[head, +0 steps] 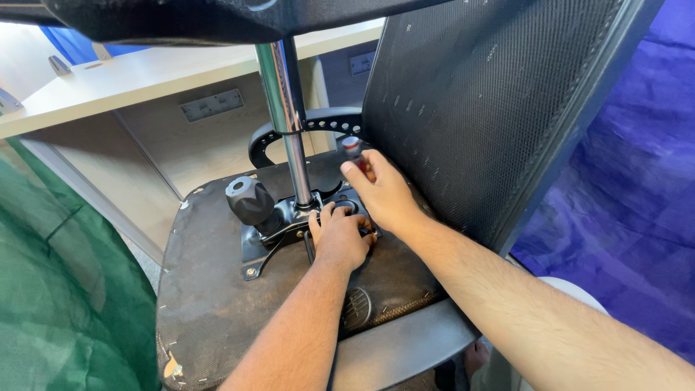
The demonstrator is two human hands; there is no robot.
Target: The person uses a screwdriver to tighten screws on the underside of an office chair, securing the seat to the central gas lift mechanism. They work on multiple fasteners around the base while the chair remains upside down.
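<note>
Black fabric is covering the underside of an overturned office chair seat (217, 304), which is filling the middle of the head view. A chrome gas-lift column (286, 108) is rising from the metal mechanism plate (289, 221) at the seat's centre. The left hand (339, 237) is resting on this plate just at the 5 o'clock side of the column foot, its fingers curled down against the metal; whether the grip is enclosing anything cannot be told. The right hand (382, 194) is lying at 1 o'clock from the left hand, almost touching it, its grip closed around a red-handled tool (352, 148) whose grey-capped end is projecting at 11 o'clock beyond the fingertips. The tool's tip is hidden by the hand. A black adjustment knob (250, 200) is standing at 9 o'clock from the column foot, apart from both hands. A mesh backrest (478, 101) is rising at 2 o'clock, just behind the right hand. A pale wooden desk (145, 72) is lying at 11 o'clock, green cloth (65, 289) at 8 o'clock, and blue cloth (637, 181) at 3 o'clock.
</note>
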